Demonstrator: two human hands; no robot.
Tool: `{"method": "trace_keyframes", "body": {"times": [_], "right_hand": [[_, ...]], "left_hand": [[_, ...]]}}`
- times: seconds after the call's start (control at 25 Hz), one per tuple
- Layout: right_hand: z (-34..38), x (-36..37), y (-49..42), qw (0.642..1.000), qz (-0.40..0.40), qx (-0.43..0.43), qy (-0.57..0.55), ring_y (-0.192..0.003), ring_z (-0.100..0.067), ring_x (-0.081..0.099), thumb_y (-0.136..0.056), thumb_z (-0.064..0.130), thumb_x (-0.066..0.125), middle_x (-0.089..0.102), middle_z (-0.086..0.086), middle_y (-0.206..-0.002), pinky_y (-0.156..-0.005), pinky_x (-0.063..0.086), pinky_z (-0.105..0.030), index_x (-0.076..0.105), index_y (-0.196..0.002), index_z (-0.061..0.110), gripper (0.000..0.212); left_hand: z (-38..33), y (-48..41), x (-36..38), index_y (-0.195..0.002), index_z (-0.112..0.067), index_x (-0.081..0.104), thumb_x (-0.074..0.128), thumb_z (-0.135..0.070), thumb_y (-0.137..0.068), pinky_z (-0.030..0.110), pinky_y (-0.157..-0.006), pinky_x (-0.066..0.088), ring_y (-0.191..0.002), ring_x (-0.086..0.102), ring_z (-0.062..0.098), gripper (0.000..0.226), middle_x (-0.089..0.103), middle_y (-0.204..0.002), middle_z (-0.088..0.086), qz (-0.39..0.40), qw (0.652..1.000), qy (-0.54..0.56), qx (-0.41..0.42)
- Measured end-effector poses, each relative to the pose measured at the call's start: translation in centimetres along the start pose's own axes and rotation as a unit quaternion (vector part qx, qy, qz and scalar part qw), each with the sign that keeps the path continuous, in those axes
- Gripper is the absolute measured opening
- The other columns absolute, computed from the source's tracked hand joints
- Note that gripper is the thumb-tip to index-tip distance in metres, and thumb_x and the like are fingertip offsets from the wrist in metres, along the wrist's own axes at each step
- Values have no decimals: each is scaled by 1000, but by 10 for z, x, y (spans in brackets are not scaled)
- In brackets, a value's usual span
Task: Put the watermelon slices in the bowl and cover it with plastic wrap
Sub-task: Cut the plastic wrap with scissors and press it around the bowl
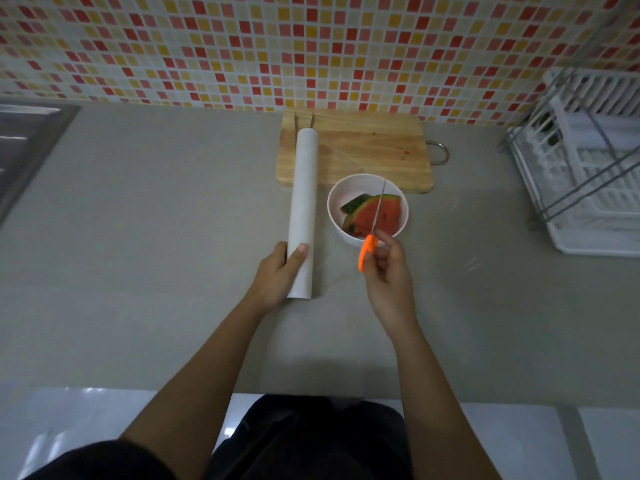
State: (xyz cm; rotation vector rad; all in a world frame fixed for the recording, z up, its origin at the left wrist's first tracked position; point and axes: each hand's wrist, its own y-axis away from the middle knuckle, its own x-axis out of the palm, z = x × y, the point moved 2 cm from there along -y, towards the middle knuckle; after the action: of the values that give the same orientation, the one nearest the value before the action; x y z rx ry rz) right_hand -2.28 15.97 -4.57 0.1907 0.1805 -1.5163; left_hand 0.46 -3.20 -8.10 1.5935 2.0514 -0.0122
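Observation:
A white bowl [334, 206] stands on the grey counter and holds watermelon slices [389, 216] with red flesh and green rind. To its left lies a long white roll of plastic wrap [304, 188], its far end resting on the cutting board. My left hand [277, 275] grips the roll's near end. My right hand [388, 268] holds orange-handled scissors [367, 252] just in front of the bowl, their thin blades pointing away over the slices. A faint clear film seems to stretch from the roll across the bowl; its edges are hard to make out.
A wooden cutting board [367, 150] with a metal handle lies behind the bowl against the mosaic tile wall. A white dish rack [588, 168] stands at the right. A steel sink [24, 140] shows at the far left. The counter's front edge runs below my forearms.

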Motion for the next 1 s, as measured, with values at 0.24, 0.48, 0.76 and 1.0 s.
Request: {"method": "trace_keyframes", "body": {"times": [0.24, 0.48, 0.76, 1.0], "right_hand": [[-12, 20, 38, 992, 86, 72, -57, -68, -8, 62, -76, 30, 68, 65, 5, -75, -71, 47, -29, 51, -94, 39, 27], [-20, 27, 86, 976, 111, 165, -86, -62, -3, 55, -81, 30, 68, 63, 1, -76, -64, 42, -22, 51, -88, 28, 18], [-21, 25, 132, 950, 171, 245, -94, -62, -1, 58, -88, 42, 55, 57, 11, -70, -44, 36, -4, 55, -95, 11, 32], [-19, 36, 111, 939, 208, 272, -38, -53, 0, 51, -77, 63, 55, 47, -1, -70, -39, 31, -14, 51, -71, 20, 44]], "left_hand": [[1, 3, 1, -74, -26, 46, 43, -60, -87, 26, -58, 38, -71, 54, 7, 36, 57, -79, -7, -20, 1000, 10, 7], [-6, 5, -1, -77, -25, 50, 43, -65, -83, 25, -62, 40, -77, 56, 14, 40, 59, -86, -2, -28, 1000, 9, 3], [-7, 8, -3, -81, -24, 53, 44, -65, -84, 27, -65, 42, -78, 56, 12, 42, 59, -91, -1, -22, 1000, 18, -2], [-5, 6, -1, -80, -22, 53, 44, -63, -85, 33, -72, 44, -84, 56, 21, 41, 58, -89, 0, -17, 999, 39, -8]]}}
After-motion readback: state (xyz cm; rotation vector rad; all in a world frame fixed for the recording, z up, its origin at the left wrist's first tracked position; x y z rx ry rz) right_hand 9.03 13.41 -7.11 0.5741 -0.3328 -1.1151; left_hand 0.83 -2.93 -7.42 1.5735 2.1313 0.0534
